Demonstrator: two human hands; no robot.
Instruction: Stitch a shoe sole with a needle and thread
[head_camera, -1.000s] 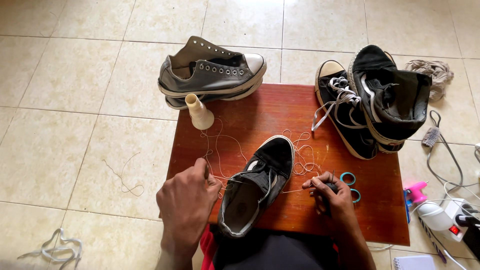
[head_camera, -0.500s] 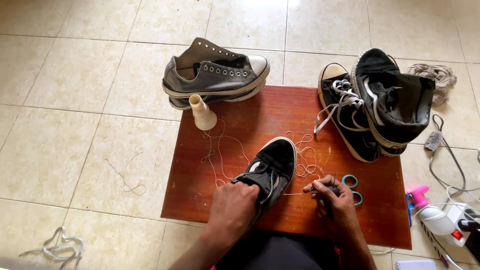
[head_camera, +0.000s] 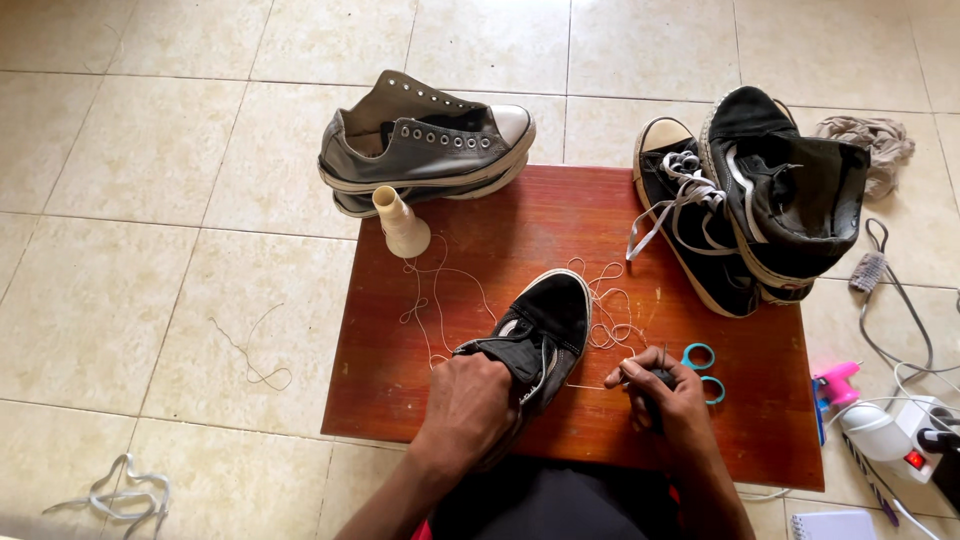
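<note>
A black canvas shoe (head_camera: 545, 325) lies on a reddish wooden board (head_camera: 520, 220) set on the tiled floor. My left hand (head_camera: 468, 408) rests on the shoe's heel end and grips it. My right hand (head_camera: 662, 392) is closed around a dark-handled needle tool just right of the shoe, its thin point sticking up. A pale thread (head_camera: 440, 290) runs in loose loops across the board, from the shoe toward a cream cone spool (head_camera: 400, 222). Blue-handled scissors (head_camera: 702, 366) lie beside my right hand.
A grey sneaker pair (head_camera: 425, 150) sits at the board's far edge. Black high-top shoes (head_camera: 750, 195) lie on the right corner. A rag (head_camera: 868, 140), cables, a power strip (head_camera: 915, 440) and a pink item (head_camera: 836, 382) crowd the right floor. A lace (head_camera: 125, 490) lies lower left.
My left hand has slid from the board's left side onto the black shoe's heel. My right hand stays by the scissors with the tool.
</note>
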